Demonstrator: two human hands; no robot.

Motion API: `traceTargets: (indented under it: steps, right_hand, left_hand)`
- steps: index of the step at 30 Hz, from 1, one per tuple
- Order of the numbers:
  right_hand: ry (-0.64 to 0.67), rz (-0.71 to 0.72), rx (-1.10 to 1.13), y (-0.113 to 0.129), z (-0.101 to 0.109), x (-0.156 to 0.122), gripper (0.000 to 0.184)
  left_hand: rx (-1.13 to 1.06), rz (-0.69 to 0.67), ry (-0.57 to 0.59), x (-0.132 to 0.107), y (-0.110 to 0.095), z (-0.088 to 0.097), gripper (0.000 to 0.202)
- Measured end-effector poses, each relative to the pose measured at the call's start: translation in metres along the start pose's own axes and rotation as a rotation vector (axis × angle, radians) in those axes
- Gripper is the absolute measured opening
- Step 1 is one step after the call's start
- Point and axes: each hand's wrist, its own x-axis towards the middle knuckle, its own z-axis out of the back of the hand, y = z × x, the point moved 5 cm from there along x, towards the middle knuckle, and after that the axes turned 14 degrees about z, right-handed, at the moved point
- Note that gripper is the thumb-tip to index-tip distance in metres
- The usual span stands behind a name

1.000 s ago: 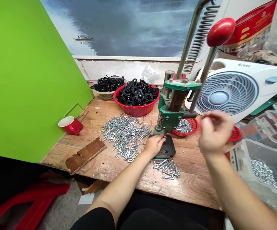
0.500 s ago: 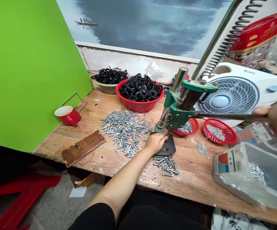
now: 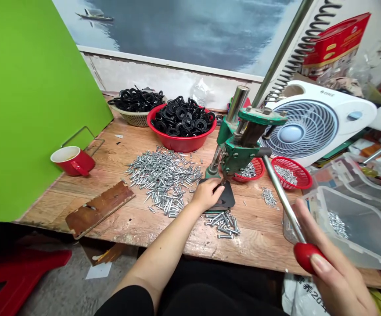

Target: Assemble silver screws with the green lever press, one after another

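Observation:
A green hand press [image 3: 241, 153] stands on the wooden table, with a steel lever [image 3: 284, 199] slanting down to the right. My right hand [image 3: 342, 276] is closed on the lever's red knob [image 3: 305, 256], its index finger stretched along the bar. Under the press ram, my left hand [image 3: 207, 195] rests over the black base plate [image 3: 226, 197]. Its fingers are pinched together by the ram tip; what they hold is hidden. In front of the base lies a small group of eye bolts with sleeves [image 3: 223, 226]. A big heap of similar bolts [image 3: 164, 175] spreads to the left.
Behind the heap are a red bowl [image 3: 180, 142] and a beige basket [image 3: 136, 118] of black rings. Red baskets [image 3: 304, 180] of small metal parts, a white fan [image 3: 355, 101] and a clear bin [image 3: 368, 237] stand right. A red mug [image 3: 85, 164] and wooden board [image 3: 100, 208] lie left.
My right hand has swung the lever from level to slanting downward. My left hand stays at the press base. The whole view has shifted slightly.

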Motion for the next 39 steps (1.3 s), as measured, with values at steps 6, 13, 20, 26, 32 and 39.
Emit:
traceTargets:
  steps: [6,13,20,26,32,39]
  right_hand:
    - [0.289,-0.303,0.183,-0.015,-0.001,0.041,0.052]
    - [0.112,-0.433,0.136,-0.035,-0.047,0.06,0.018]
    - [-0.082,-0.218,0.07,-0.059,-0.086,0.048,0.038]
    - [-0.274,0.03,-0.028,-0.099,-0.13,0.083,0.037]
    - [-0.277,0.052,-0.037,-0.095,-0.136,0.088,0.046]
    - [0.002,0.339,0.044,-0.01,-0.034,0.026,0.046]
  left_hand:
    - [0.059,0.112,0.082,0.004,0.002,-0.003,0.034]
    - [0.054,0.135,0.104,0.006,0.006,-0.006,0.035]
    - [0.022,0.166,0.105,0.009,0.008,-0.004,0.035]
    - [0.067,0.187,0.091,0.01,0.009,-0.003,0.034]
    - [0.044,0.223,0.096,0.008,0.008,-0.001,0.04]
    - [0.059,0.236,0.114,0.005,0.01,-0.002,0.033]
